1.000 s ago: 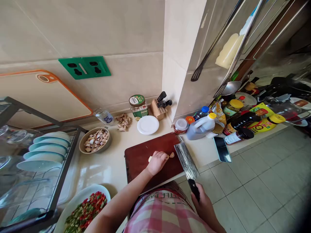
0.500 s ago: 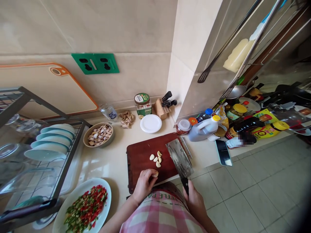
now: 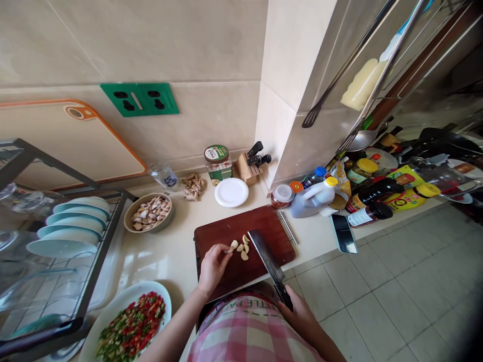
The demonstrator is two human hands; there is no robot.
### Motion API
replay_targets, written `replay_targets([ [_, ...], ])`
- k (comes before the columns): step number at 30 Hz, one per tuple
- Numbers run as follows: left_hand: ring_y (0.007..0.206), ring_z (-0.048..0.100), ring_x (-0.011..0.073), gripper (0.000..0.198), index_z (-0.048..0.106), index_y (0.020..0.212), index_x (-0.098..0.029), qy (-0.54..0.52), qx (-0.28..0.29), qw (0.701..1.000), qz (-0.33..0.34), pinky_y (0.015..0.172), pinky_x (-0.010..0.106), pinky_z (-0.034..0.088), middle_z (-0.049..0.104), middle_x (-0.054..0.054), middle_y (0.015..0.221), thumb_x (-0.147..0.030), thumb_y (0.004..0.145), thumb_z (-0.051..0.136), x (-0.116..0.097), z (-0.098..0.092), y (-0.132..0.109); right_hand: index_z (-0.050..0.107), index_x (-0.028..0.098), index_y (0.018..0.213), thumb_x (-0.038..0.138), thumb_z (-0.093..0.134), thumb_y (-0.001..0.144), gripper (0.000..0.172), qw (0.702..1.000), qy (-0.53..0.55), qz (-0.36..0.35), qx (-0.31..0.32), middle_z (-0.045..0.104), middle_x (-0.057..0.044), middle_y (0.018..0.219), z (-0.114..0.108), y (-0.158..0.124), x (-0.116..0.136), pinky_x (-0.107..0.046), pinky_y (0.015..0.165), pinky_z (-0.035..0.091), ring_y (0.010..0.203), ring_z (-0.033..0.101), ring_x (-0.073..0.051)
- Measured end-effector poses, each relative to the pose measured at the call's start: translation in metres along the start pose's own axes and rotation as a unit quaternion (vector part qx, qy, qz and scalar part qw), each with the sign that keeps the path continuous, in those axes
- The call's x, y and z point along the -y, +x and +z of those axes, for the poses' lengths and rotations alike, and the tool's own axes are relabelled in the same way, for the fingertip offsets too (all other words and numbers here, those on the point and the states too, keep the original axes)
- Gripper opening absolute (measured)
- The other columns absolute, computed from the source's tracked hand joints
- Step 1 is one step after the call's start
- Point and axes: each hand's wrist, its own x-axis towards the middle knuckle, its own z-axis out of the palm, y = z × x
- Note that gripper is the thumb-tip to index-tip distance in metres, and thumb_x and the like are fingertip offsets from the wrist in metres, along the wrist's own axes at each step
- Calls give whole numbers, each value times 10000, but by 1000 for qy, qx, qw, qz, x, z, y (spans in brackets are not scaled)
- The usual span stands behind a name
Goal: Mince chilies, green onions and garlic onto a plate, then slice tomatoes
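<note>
A dark red cutting board (image 3: 222, 234) lies on the pale counter in front of me. Several peeled garlic cloves (image 3: 241, 246) sit near its middle. My left hand (image 3: 212, 265) rests on the board just left of the cloves, its fingers pinched together on one clove at the fingertips. My right hand (image 3: 302, 317) is wrapped round the black handle of a cleaver (image 3: 266, 260). The cleaver's broad blade slants over the board, right beside the cloves on their right.
A bowl of unpeeled garlic (image 3: 150, 212), ginger pieces (image 3: 193, 186), a jar (image 3: 218, 163), a knife block (image 3: 249, 166) and a white plate (image 3: 231, 192) stand behind the board. Bottles (image 3: 315, 197) and a phone (image 3: 344, 233) crowd the right. A plate of chopped vegetables (image 3: 130, 327) and a dish rack (image 3: 56, 241) are left.
My left hand has moved up from the board's near edge to the cloves. The cleaver has swung left and tilted, closing in on the cloves.
</note>
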Motion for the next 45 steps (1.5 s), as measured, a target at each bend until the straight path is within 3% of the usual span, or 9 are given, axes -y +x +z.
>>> replay_targets([
  [4,766,592,166,151,551,815,-215,6,25,1000,-5,711,293,453,623,23,825,-364,812,529,-16,14,32,569,185,939,407,455,786,293,998,26,11,-60,634,-24,796,-5,-6,4,-268,661,447,738,577,-183],
  [9,822,566,167,45,583,762,-211,85,161,978,100,771,317,376,641,10,834,-243,792,572,-58,74,68,569,190,889,468,471,777,315,986,7,25,-162,620,-9,689,-13,-14,-15,-254,573,441,621,573,-170],
  [12,890,547,196,50,601,747,-211,136,216,960,115,786,342,343,654,12,858,-257,765,612,-69,94,79,550,196,860,478,438,808,308,982,-34,26,-182,629,-18,679,-10,-19,-26,-253,582,447,620,588,-176],
  [18,917,545,210,98,621,789,-222,126,121,981,86,788,351,355,660,30,894,-295,804,558,-47,53,65,479,187,1070,468,312,874,381,956,-188,40,-222,675,-110,894,7,-5,-33,-273,617,452,785,646,-239],
  [22,818,587,189,127,613,784,-213,78,73,993,46,743,323,411,665,24,831,-280,825,513,-30,24,42,497,167,1039,367,318,884,310,943,-289,95,-134,692,-110,799,13,19,-32,-262,540,414,697,664,-242],
  [31,796,611,185,130,596,823,-208,26,52,998,12,728,311,447,672,28,846,-284,840,492,-14,8,12,506,185,1034,377,321,883,307,941,-315,64,-102,677,-67,707,6,25,-33,-249,501,365,628,646,-227],
  [37,822,604,198,117,597,836,-208,33,80,996,17,746,321,426,669,38,855,-278,834,504,-19,16,28,506,196,1057,458,293,888,377,969,-233,-17,-75,675,-56,777,-43,48,-3,-239,570,403,686,631,-194],
  [41,826,591,209,89,621,841,-225,66,147,985,62,748,335,402,661,36,843,-253,802,548,-42,44,49,539,190,1063,492,341,864,412,938,-339,-31,-66,678,-73,799,-81,86,0,-257,597,398,724,635,-217],
  [45,855,567,249,145,634,886,-217,142,190,968,84,750,371,392,625,72,878,-258,748,617,-65,86,65,542,179,1076,457,329,882,400,903,-422,-60,-56,677,-82,791,-96,121,-8,-262,596,387,711,637,-219],
])
